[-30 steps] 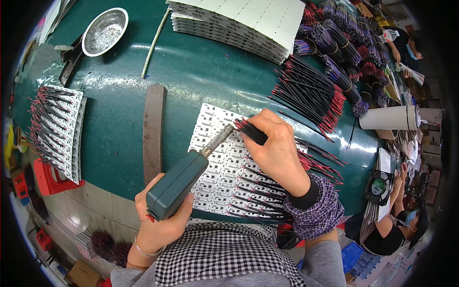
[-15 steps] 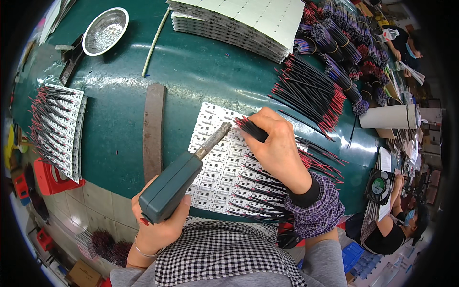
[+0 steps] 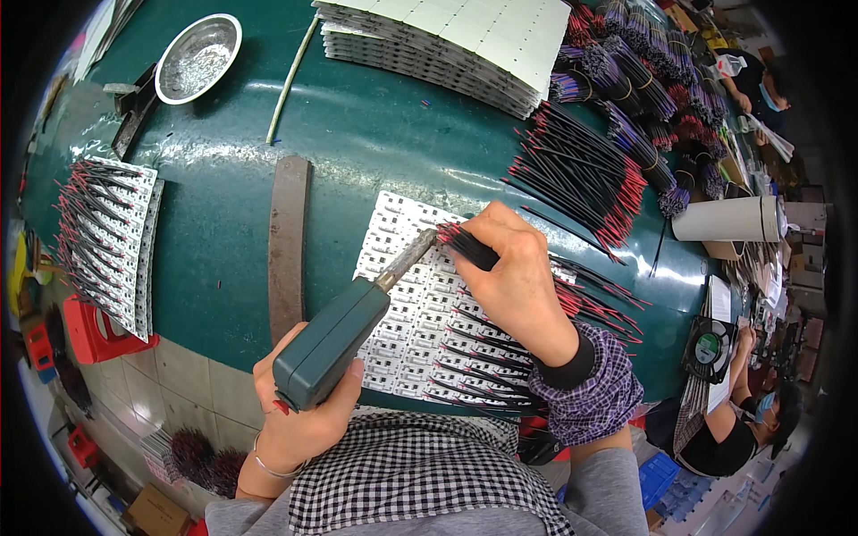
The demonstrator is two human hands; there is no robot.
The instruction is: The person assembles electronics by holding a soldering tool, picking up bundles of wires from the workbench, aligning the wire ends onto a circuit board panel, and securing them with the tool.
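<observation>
Gripping a green-handled soldering iron (image 3: 344, 339), left hand (image 3: 299, 420) has advanced its tip onto the white circuit-board panel (image 3: 420, 313) mid-table, where right hand (image 3: 514, 281) stays pinched on black red-tipped wires (image 3: 465, 250), so soldering proceeds.

Near the front edge of the worktop (image 3: 357, 134): a sheet of small boards (image 3: 420, 313), with a flat bar (image 3: 288, 241) just left of it and loose wires (image 3: 581, 179) behind and to its right. At the left edge: another wired sheet (image 3: 103, 241). Along the back edge: a bowl (image 3: 197, 58) at the left corner, a stack of sheets (image 3: 456, 36) further right.
</observation>
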